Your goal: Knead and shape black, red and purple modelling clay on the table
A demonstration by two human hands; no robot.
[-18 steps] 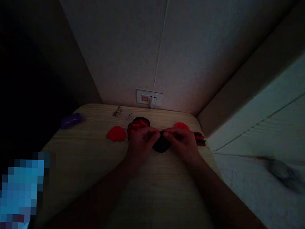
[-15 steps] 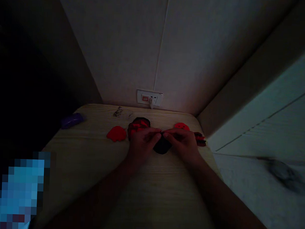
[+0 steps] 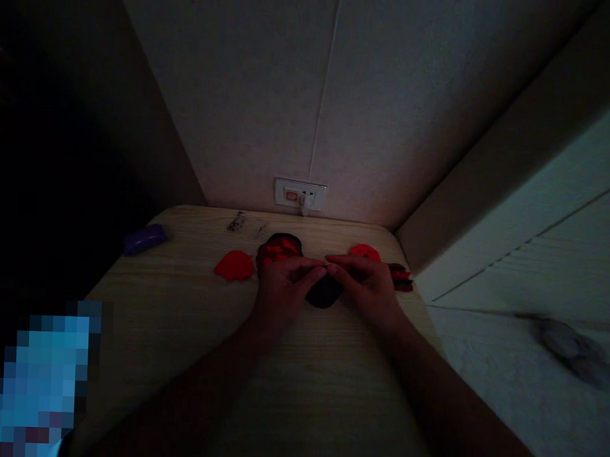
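My left hand (image 3: 288,281) and my right hand (image 3: 366,284) meet above the table with thumbs and forefingers pinched close together. Whatever sits between the fingertips is too small and dark to make out. Just below the fingertips is a flat, rounded black piece (image 3: 325,293); I cannot tell whether the fingers grip its far edge. Partly behind my left hand lies a black-rimmed round piece with red patches (image 3: 283,246). A red flat piece with a notched lower edge (image 3: 233,265) lies to its left. Beyond my right hand are a red round piece (image 3: 365,251) and a red-and-black striped piece (image 3: 401,277).
The light wooden table (image 3: 181,331) meets a wall with a socket and plug (image 3: 304,202). A purple packet (image 3: 145,239) lies at the left edge, a small dark-marked wrapper (image 3: 236,221) at the back. At lower left is a pixelated bright blue area (image 3: 39,379). The room is dim.
My hands stay pinched in nearly the same place, with the fingertips a little farther apart. The view shifts very slightly; the pieces on the table stay put.
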